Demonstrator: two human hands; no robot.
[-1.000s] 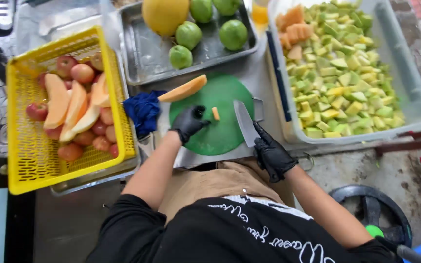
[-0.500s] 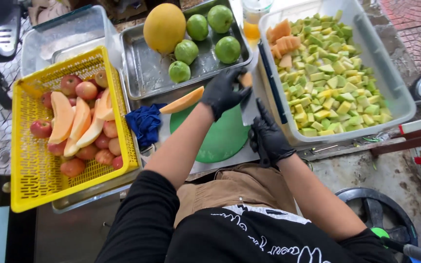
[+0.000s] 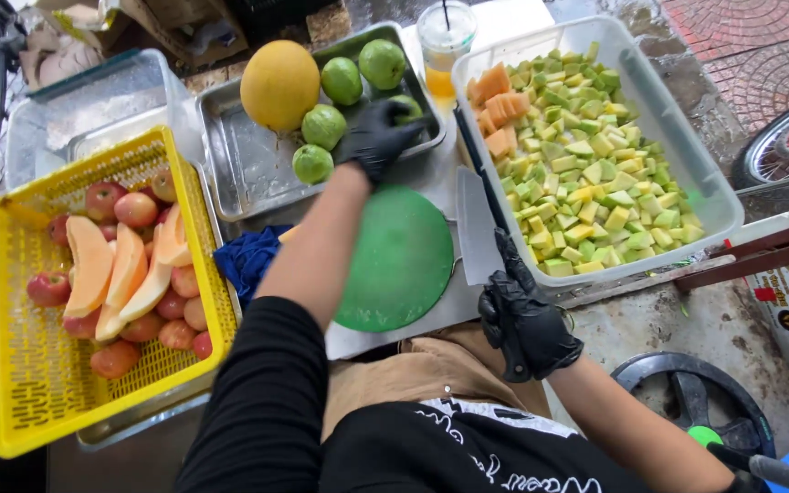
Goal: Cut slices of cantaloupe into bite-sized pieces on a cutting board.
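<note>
My left hand [image 3: 378, 137], in a black glove, reaches over the round green cutting board [image 3: 399, 260] to the metal tray [image 3: 239, 178]. Its fingers curl over a green guava [image 3: 405, 107] at the tray's right end. My right hand [image 3: 527, 321], also gloved, grips the handle of a cleaver [image 3: 476, 224]. The blade points away from me between the board and the clear tub [image 3: 698, 173]. Three more guavas [image 3: 324, 126] and a whole yellow melon [image 3: 278, 84] lie on the tray. My left arm hides most of a melon slice [image 3: 287, 235] at the board's left edge.
The tub holds several green and orange fruit cubes [image 3: 586, 173]. A yellow basket [image 3: 20, 383] at left holds apples and peeled melon slices [image 3: 93, 265]. A blue cloth [image 3: 247, 256] lies beside the board. A plastic cup with an orange drink [image 3: 445, 46] stands behind the tub.
My left hand carried a small orange piece from the board up to the tub, then moved left onto a guava on the tray. The cleaver hand stayed right of the board.
</note>
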